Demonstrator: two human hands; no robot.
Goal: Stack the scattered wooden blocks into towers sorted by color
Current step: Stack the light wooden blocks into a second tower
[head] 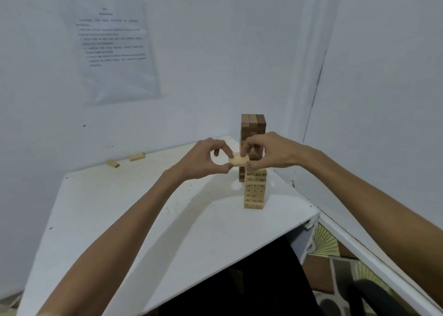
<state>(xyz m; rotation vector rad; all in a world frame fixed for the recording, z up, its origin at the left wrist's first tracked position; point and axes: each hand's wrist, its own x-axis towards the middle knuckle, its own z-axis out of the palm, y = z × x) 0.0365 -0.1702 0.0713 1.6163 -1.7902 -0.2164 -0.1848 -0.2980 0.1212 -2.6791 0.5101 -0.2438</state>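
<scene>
My left grip (206, 158) and my right grip (268, 151) are both pinched narrow on one pale block (238, 161), thumb under and fingers over at each short end, holding it level in the air. It hangs just above and a little left of the pale tower (254, 188), which stands near the bench's (119, 207) right edge. The dark tower (253, 126) rises just behind it, toward the far right corner. To do this well, I judge I should square the block with the layer below, lower it flat, and let go with both grips together so nothing nudges the stack sideways. My right knuckles look close to the dark tower, so I would keep them clear. Two more pale blocks (124, 161) lie along the far edge, well apart from the towers, not yet stacked.
</scene>
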